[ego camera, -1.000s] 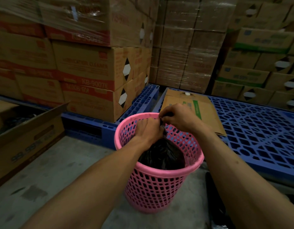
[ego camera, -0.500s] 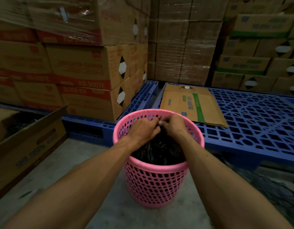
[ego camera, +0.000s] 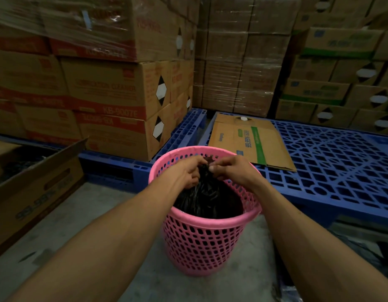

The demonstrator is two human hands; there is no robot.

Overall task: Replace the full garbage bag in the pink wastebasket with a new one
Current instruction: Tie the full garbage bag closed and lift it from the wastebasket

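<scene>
A pink perforated wastebasket (ego camera: 201,243) stands upright on the concrete floor in the middle of the view. Inside it sits a black garbage bag (ego camera: 210,199), its top gathered into a neck near the far rim. My left hand (ego camera: 186,173) grips the gathered neck from the left. My right hand (ego camera: 232,171) pinches the same neck from the right, the fingertips of both hands almost touching. The lower part of the bag is hidden by the basket wall.
A blue plastic pallet (ego camera: 332,171) with a flattened carton (ego camera: 249,140) lies to the right. Stacked cardboard boxes (ego camera: 110,92) on another blue pallet rise at the back left. An open box (ego camera: 31,188) stands at the left. Dark plastic (ego camera: 367,253) lies at the lower right.
My right hand dropped from above the far rim to meet my left hand at the bag's neck. The view shifted slightly; the basket stays in place.
</scene>
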